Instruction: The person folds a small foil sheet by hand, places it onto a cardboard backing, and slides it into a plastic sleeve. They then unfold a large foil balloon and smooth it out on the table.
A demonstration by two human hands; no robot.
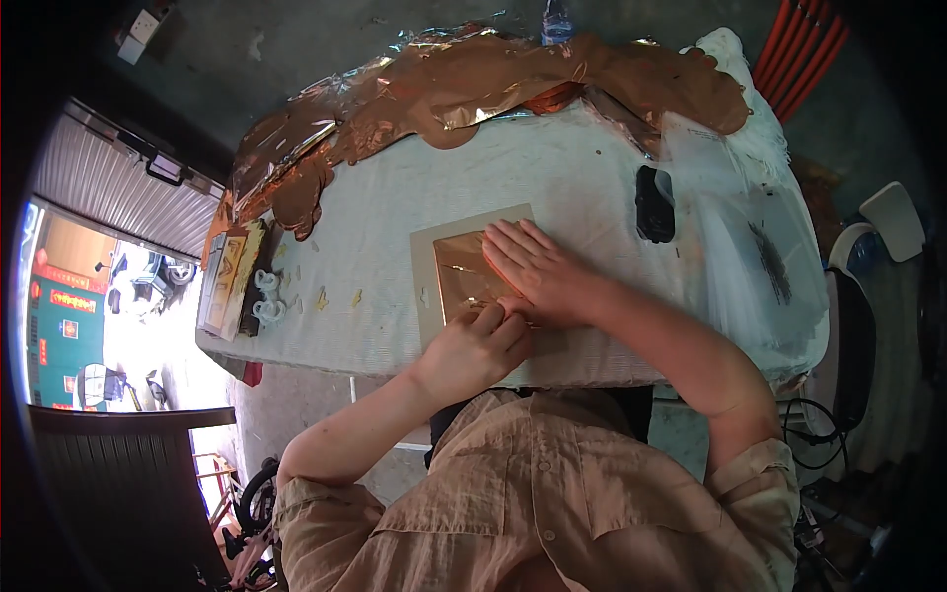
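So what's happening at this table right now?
A person sits at a cloth-covered table working on a square of copper-coloured foil laid on a pale board. The right hand lies flat on the foil, pressing it down, while the left hand pinches at the foil's near edge. Crumpled foil sheets are heaped along the far side, and a black phone lies to the right.

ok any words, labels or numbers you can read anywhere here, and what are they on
None can be read.
Red signs on the green wall outside: marks too small and blurred to read.
Gold-patterned stack at the table's left edge: raised shapes, not legible.
Copper foil sheet under the left hand and right hand: no text visible.
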